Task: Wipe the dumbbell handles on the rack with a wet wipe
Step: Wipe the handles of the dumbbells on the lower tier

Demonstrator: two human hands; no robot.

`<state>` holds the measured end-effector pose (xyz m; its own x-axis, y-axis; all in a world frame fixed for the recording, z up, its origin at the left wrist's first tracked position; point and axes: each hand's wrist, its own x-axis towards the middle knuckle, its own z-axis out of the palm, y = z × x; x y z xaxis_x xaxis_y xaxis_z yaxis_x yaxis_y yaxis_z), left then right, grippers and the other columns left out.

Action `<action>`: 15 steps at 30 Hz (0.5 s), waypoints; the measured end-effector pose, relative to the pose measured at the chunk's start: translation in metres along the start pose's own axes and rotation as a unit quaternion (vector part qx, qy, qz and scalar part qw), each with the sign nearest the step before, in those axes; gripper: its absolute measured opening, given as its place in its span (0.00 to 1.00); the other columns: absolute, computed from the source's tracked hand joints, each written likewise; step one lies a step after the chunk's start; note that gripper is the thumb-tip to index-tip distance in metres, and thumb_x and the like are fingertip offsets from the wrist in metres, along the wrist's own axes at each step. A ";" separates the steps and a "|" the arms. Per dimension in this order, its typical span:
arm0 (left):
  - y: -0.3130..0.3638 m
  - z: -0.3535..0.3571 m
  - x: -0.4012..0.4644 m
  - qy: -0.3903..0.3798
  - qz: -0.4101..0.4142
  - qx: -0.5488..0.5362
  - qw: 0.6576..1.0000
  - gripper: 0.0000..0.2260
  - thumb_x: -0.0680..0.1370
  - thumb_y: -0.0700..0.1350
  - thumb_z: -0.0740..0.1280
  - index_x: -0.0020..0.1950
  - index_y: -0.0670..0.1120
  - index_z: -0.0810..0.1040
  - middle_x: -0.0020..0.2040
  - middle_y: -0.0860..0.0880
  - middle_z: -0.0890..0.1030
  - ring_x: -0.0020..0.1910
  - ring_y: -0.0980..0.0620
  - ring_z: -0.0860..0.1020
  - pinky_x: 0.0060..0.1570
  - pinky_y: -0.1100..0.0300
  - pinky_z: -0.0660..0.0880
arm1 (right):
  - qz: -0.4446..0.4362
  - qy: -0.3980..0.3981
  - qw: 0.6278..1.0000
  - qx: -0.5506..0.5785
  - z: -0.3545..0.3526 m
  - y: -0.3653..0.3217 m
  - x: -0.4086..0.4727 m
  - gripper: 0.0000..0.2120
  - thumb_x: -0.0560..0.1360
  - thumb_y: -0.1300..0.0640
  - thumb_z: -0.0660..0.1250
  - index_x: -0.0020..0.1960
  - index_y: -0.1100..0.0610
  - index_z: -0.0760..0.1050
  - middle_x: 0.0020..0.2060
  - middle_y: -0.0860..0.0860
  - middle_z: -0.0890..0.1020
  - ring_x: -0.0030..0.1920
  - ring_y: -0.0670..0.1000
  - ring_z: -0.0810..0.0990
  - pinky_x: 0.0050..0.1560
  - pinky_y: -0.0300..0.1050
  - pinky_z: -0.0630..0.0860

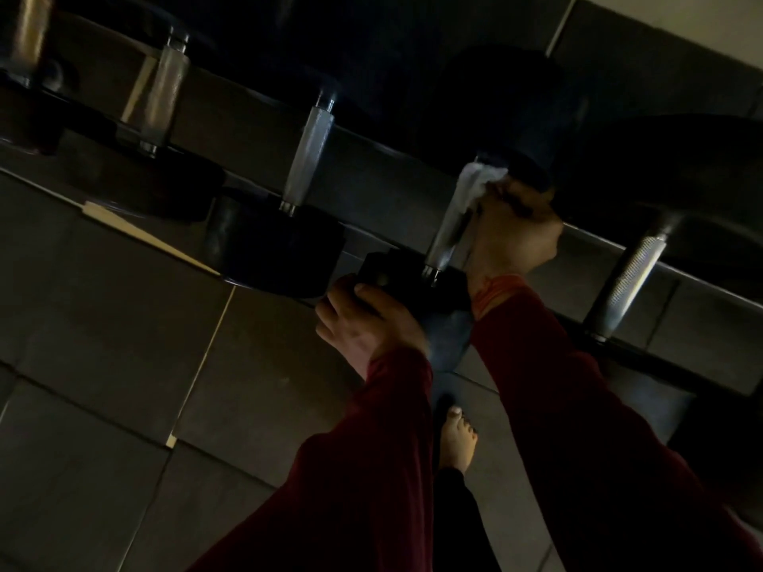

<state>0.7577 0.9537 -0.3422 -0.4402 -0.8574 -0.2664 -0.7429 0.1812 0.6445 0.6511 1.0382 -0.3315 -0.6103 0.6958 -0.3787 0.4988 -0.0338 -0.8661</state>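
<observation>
Your right hand grips the white wet wipe around the upper end of the dumbbell handle on the rack. Your left hand holds that dumbbell's near black head, fingers curled over its edge.

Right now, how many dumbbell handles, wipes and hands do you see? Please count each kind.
Dumbbell handles: 5, plus one blurred at the top left corner
Wet wipe: 1
Hands: 2, left hand, right hand
Total: 8
</observation>
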 end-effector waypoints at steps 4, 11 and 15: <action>-0.001 -0.001 0.000 -0.008 -0.007 0.003 1.000 0.20 0.77 0.54 0.52 0.59 0.47 0.77 0.59 0.45 0.74 0.56 0.45 0.70 0.58 0.44 0.70 | 0.082 -0.040 0.996 0.007 -0.003 0.002 0.007 0.14 0.75 0.54 0.71 0.34 0.45 0.72 0.32 0.38 0.76 0.36 0.37 0.78 0.34 0.24 0.72; -0.002 0.001 0.001 0.001 -0.005 0.002 1.000 0.19 0.76 0.52 0.53 0.58 0.46 0.78 0.58 0.43 0.75 0.52 0.47 0.68 0.56 0.50 0.68 | 0.093 -0.067 0.993 -0.029 -0.003 -0.004 0.016 0.12 0.71 0.48 0.76 0.36 0.45 0.73 0.36 0.42 0.80 0.44 0.45 0.83 0.47 0.43 0.83; -0.002 0.002 0.001 0.002 0.000 0.010 1.000 0.18 0.76 0.50 0.54 0.58 0.45 0.78 0.58 0.42 0.76 0.53 0.44 0.70 0.55 0.52 0.66 | 0.138 -0.073 0.988 -0.002 -0.013 0.009 0.008 0.10 0.73 0.58 0.74 0.35 0.49 0.77 0.36 0.47 0.83 0.37 0.48 0.84 0.37 0.42 0.81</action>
<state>0.7579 0.9530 -0.3452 -0.4388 -0.8589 -0.2640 -0.7532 0.1913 0.6293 0.6585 1.0524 -0.3381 -0.5328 0.5500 -0.6431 0.6609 -0.2042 -0.7222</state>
